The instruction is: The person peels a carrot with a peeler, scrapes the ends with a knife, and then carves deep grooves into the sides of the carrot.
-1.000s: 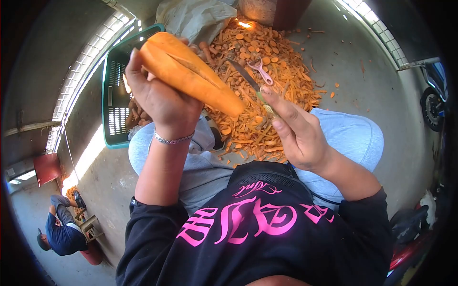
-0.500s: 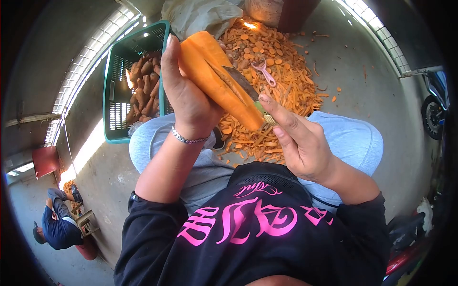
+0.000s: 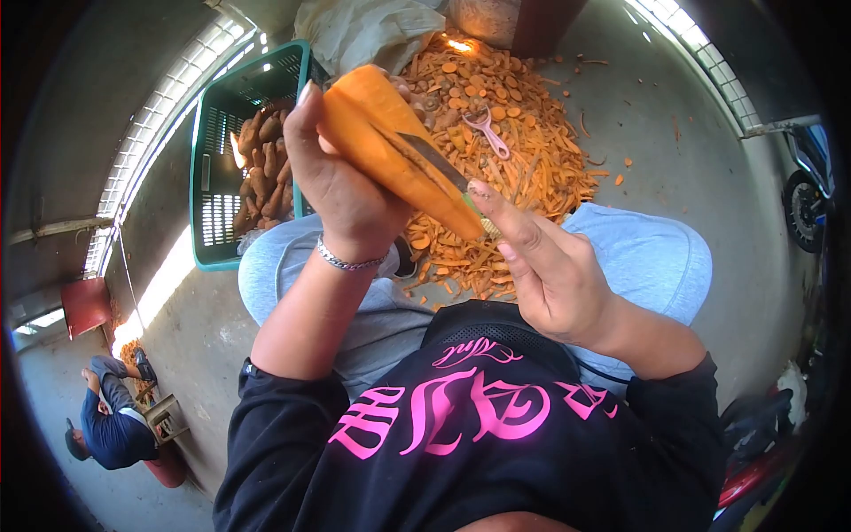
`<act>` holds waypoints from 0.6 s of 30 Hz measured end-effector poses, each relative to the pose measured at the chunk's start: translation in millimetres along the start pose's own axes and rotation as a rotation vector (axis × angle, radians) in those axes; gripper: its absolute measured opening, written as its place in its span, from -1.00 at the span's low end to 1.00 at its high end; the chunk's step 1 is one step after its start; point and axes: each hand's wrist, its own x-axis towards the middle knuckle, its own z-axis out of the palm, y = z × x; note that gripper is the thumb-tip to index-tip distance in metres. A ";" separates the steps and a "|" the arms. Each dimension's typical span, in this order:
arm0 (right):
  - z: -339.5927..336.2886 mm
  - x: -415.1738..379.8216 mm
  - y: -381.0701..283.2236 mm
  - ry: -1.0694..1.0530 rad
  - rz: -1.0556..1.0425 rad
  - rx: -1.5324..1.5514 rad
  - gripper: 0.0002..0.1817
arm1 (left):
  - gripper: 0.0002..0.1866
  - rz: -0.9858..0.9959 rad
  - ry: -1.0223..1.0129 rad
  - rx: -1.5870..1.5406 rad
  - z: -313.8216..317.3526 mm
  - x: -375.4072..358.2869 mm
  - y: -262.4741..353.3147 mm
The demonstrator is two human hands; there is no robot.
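Observation:
My left hand (image 3: 341,195) grips a large peeled carrot (image 3: 377,106) by its thick end, fingers hidden behind it. The carrot slants down to the right, and a long dark-edged split runs along its upper face. Against that split lies a knife blade (image 3: 434,161). My right hand (image 3: 563,284) is closed on the knife at the carrot's thin end, with the index finger stretched towards the blade. Only a bit of green and yellow shows at the handle; the hand and carrot cover most of it.
On the floor ahead spreads a heap of carrot peelings and slices (image 3: 532,177), with a pink peeler (image 3: 487,133) on top. A green crate (image 3: 206,168) of unpeeled carrots (image 3: 266,168) stands at the left. Another person (image 3: 115,430) sits at far left; a motorbike wheel (image 3: 802,213) is at right.
The carrot has tipped a little and shifted slightly left. My right hand and the knife have moved slightly left with it, the blade still at the split.

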 end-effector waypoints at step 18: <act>0.4 1.0 4.5 -0.053 0.012 -0.010 -0.31 | -0.40 -0.024 -0.034 0.048 5.8 -0.1 -4.9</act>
